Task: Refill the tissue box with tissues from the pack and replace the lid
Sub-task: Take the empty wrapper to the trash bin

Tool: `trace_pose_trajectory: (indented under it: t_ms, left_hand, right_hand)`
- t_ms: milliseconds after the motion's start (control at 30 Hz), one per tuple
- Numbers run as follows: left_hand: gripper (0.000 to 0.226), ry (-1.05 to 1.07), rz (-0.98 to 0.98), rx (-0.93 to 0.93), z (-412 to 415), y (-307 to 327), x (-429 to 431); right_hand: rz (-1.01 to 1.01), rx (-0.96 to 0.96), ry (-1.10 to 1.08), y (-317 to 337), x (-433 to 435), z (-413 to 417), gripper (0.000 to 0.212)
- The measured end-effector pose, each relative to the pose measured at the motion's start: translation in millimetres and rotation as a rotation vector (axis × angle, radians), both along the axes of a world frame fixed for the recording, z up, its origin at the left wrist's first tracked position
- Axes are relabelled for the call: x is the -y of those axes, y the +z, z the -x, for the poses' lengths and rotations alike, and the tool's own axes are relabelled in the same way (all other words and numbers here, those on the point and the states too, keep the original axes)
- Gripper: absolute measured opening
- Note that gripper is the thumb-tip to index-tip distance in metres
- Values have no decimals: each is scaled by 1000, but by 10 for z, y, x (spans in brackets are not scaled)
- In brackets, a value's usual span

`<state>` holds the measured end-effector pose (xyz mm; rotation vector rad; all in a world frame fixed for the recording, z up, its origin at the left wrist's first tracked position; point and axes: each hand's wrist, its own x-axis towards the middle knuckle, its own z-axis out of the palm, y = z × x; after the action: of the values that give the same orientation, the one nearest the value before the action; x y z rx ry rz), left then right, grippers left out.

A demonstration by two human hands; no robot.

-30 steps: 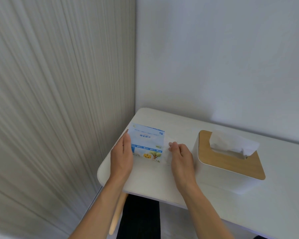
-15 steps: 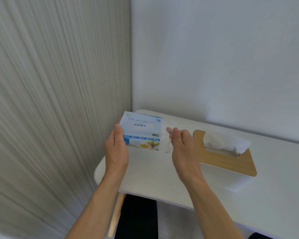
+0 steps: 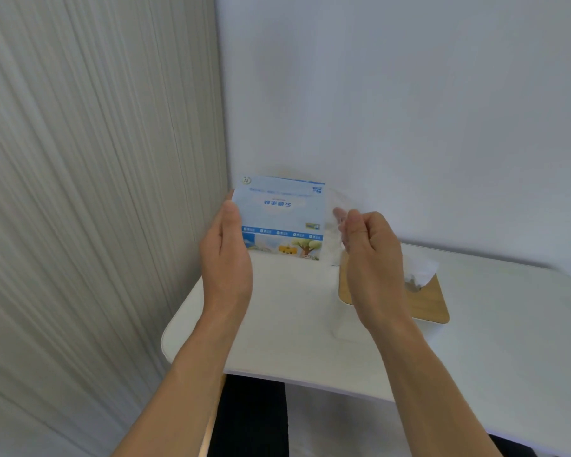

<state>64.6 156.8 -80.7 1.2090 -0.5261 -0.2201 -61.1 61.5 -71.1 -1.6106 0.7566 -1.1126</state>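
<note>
A blue and white tissue pack (image 3: 282, 216) with cartoon print is raised above the white table (image 3: 277, 324), its face towards me. My left hand (image 3: 226, 258) grips the pack's left end. At its right end my right hand (image 3: 371, 255) pinches the white wrapper or tissue (image 3: 332, 239) sticking out there. The white tissue box (image 3: 346, 321) stands on the table behind my right hand, its wooden lid (image 3: 429, 301) on, with a tissue (image 3: 419, 268) poking out of the slot.
A ribbed beige wall panel (image 3: 96, 192) closes the left side and a plain white wall (image 3: 409, 110) stands behind. The table's rounded front edge (image 3: 192, 357) is near my forearms. A dark patch of floor or clothing (image 3: 251, 420) lies below it.
Both hands have lifted the pack from the table up to about wall height and tilted it towards me. My right hand has closed onto the pack's right end.
</note>
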Motion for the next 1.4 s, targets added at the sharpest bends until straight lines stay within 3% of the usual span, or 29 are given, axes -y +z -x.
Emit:
trace_pose_trajectory:
  t_ms: [533,1400]
  left_hand:
    - [38,-186,8,88,707,235,459]
    - [39,-610,-118,220,2939,151,1535]
  right_hand:
    - [38,56,-192,248,303,908,32]
    - [-21,125,-633,-10,885,3396,29]
